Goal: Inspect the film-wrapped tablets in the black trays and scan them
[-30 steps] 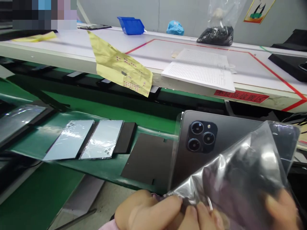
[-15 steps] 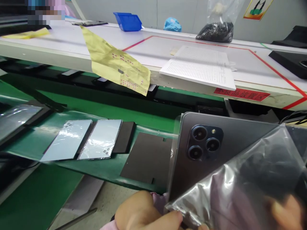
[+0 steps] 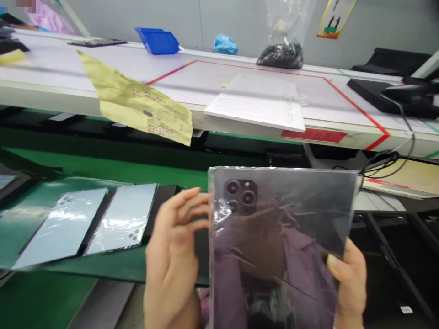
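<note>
A dark grey tablet (image 3: 308, 196) with a cluster of camera lenses is held upright before me, its back facing me. Clear plastic film (image 3: 267, 260) covers that back, wrinkled and shiny in places. My right hand (image 3: 351, 278) grips the tablet's right edge, thumb on the front. At the left edge, my left hand (image 3: 173, 256) has its fingers stretched out, their tips at the film's side; whether they press on it I cannot tell. Two light blue tablets in clear wrapping, a left one (image 3: 65, 224) and a right one (image 3: 123, 217), lie on the green surface (image 3: 113, 265).
Above the green surface runs a white shelf (image 3: 44, 91). Over its edge hang a crumpled yellow sheet (image 3: 137, 105) and printed papers (image 3: 257, 103). A blue bin (image 3: 157, 41) and a plastic bag of black bits (image 3: 283, 55) stand farther back. Cables (image 3: 380, 167) dangle at right.
The film, folded back diagonally before, now lies over the whole back of the tablet. My left hand has let go of the film's lower corner and risen to the left edge. The view has shifted right.
</note>
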